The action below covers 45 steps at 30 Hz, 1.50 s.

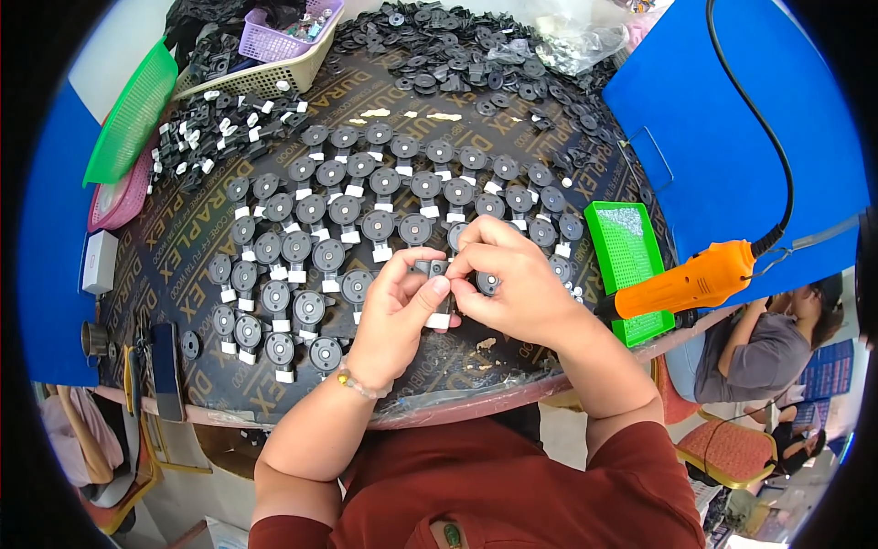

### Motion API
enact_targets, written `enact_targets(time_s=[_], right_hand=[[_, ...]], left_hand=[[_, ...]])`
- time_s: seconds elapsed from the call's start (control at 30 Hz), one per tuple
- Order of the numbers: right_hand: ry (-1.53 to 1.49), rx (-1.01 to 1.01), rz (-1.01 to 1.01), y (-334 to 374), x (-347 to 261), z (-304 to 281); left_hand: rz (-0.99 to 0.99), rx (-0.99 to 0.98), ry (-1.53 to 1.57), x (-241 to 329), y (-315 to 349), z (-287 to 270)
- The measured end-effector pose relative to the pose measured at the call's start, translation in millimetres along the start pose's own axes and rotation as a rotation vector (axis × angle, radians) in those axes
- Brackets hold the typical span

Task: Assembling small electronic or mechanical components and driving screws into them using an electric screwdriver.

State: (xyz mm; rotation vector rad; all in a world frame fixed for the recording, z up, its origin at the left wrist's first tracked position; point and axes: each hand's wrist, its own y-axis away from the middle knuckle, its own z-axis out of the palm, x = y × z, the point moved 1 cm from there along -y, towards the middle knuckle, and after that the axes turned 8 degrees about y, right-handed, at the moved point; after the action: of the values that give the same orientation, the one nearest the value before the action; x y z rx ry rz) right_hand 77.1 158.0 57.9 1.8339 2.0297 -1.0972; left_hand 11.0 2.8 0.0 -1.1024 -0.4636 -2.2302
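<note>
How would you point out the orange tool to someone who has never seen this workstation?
Start at the big blue panel on the picture's right, then find the bright green tray to its left. Overlapping the tray's near end in view is the orange tool, distinguished by its thick barrel and black cord.

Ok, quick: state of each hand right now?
Left hand: closed, holding a small black plastic part with a white end.
Right hand: pinched closed at that part; whether it grips something small cannot be told.
</note>
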Motion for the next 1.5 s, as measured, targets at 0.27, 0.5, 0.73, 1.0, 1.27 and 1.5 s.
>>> enact_targets(time_s=[0.27, 0.5, 0.73, 1.0, 1.27, 1.5], right_hand=[[0.423, 0.309, 0.202, -1, 35, -41], [0.904, 0.378, 0.612, -34, 131, -63], [0.81, -0.22, 1.098, -67, 271, -95], [0.903, 0.185, 0.503, -125, 267, -74], [0.912, -0.34, 0.21, -193, 254, -10], [0.91, -0.379, 0.233, -197, 265, -12]], left_hand=[[-0.028, 0.038, 0.051, 1, 0, -1], [-0.031, 0.065, 0.075, 5, 3, 1], [-0.033, 0.077, 0.085, 2, 0, 6], [-0.029, 0.056, 0.125, 1, 5, 3], [-0.114, 0.089, 0.169, 5, 4, 0], [-0.087, 0.093, 0.236, 1, -1, 2]])
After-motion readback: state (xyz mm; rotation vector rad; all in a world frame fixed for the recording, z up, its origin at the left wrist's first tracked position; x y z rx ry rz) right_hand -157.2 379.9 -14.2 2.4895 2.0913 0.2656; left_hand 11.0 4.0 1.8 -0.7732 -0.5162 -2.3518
